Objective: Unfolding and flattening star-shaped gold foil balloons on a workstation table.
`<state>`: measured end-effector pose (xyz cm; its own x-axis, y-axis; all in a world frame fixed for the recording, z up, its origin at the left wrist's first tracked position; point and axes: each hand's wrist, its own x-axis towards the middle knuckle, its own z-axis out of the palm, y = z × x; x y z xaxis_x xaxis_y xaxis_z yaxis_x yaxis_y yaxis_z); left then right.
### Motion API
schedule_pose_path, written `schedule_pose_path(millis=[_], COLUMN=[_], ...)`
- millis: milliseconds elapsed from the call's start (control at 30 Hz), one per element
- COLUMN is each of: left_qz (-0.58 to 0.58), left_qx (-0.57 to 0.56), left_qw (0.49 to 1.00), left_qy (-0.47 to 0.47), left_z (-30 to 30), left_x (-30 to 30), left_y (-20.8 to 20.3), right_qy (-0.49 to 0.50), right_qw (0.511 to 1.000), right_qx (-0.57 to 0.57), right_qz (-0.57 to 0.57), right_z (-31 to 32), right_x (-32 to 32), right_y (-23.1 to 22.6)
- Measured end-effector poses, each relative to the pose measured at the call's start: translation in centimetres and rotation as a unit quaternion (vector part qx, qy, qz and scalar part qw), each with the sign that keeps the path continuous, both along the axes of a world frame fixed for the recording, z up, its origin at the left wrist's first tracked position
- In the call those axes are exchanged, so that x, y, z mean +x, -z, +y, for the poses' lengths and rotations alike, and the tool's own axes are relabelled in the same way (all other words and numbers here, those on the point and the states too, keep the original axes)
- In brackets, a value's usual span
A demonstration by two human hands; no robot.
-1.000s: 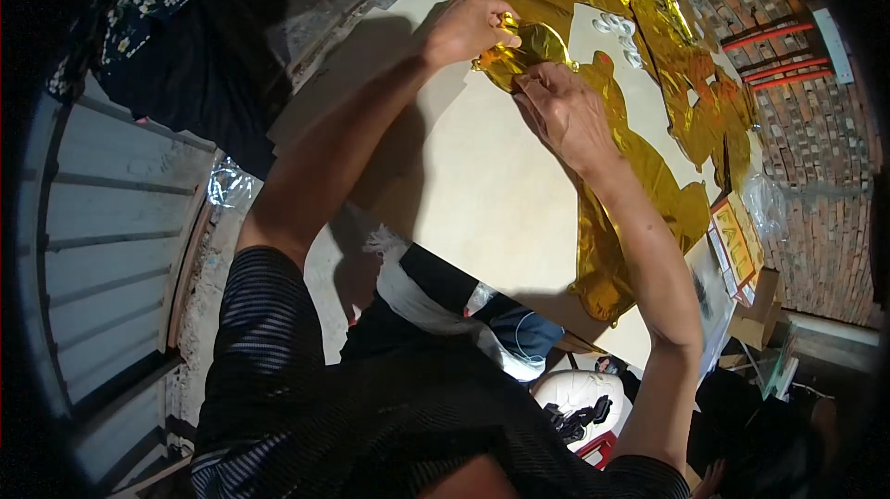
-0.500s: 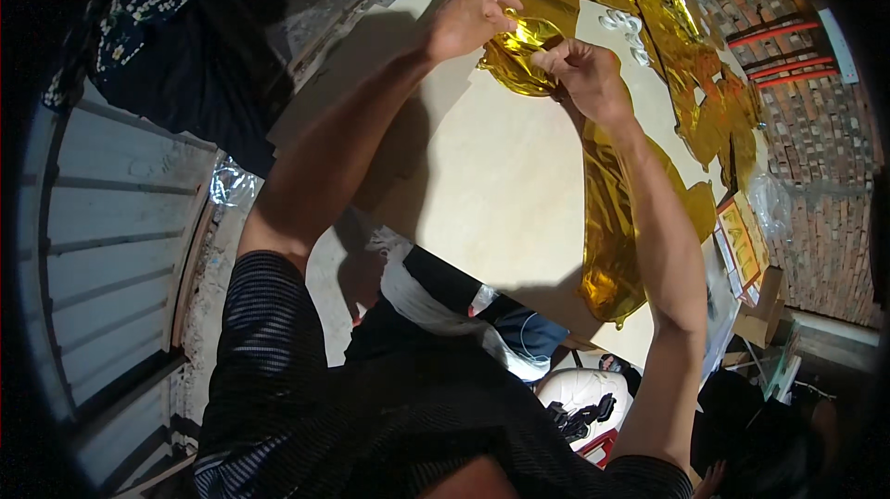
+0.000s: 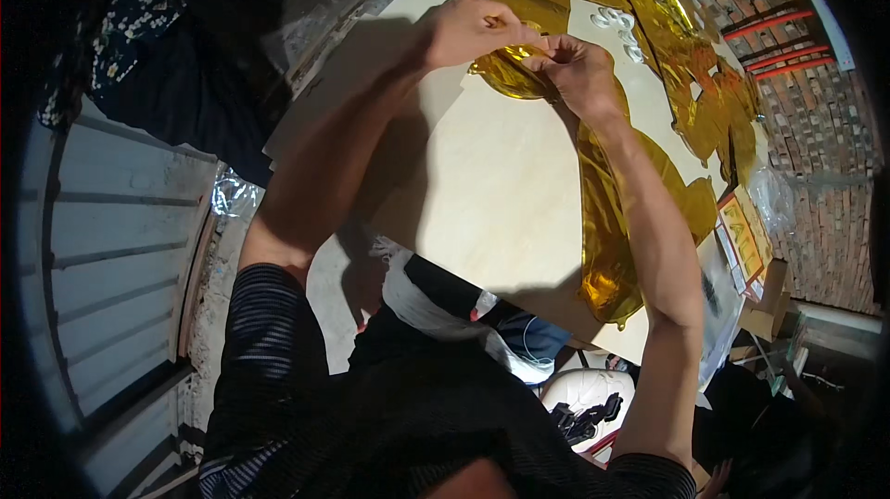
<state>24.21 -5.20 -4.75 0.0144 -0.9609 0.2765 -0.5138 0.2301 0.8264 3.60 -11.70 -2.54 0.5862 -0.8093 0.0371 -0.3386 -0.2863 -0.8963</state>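
My left hand point(image 3: 475, 31) and my right hand point(image 3: 584, 80) meet at the far side of the pale table point(image 3: 496, 193). Both pinch the upper edge of a shiny gold foil balloon point(image 3: 508, 79), their fingertips almost touching. The balloon is flat and uninflated. Its lower part hangs just above the tabletop, and my fingers hide the pinched edge. Beneath my right forearm lies another long flat gold foil balloon point(image 3: 607, 249), creased, with a small tab at its near end.
More flat gold foil balloons point(image 3: 700, 101) cover the table's far right side, beside several small white rolled pieces point(image 3: 630, 36). A printed orange-and-white packet point(image 3: 742, 235) lies at the right edge. Below right are a white seat point(image 3: 584, 397) with black cords and a person in dark clothing point(image 3: 742, 416).
My left hand has come down and right toward my right hand, and its fingers have closed on the balloon's edge. The loop of gold foil between my hands has flattened.
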Motion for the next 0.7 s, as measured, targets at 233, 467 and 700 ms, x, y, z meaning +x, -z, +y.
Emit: schedule_pose_path(millis=[233, 467, 700], left_qz=[-0.149, -0.129, -0.104], left_qx=[-0.04, -0.031, -0.028], left_qw=[0.985, 0.988, 0.988], left_qy=[-0.08, -0.082, -0.112], left_z=[0.3, 0.2, 0.1], left_x=[-0.3, -0.4, -0.3], left_y=[0.2, 0.1, 0.6], right_qy=[-0.025, 0.002, -0.002], right_qw=[0.981, 0.984, 0.972], right_qx=[-0.138, -0.143, -0.203], right_qz=[0.135, 0.105, 0.118], right_z=[-0.1, -0.6, -0.1], right_x=[-1.2, -0.6, -0.6], right_y=[-0.7, -0.3, -1.2])
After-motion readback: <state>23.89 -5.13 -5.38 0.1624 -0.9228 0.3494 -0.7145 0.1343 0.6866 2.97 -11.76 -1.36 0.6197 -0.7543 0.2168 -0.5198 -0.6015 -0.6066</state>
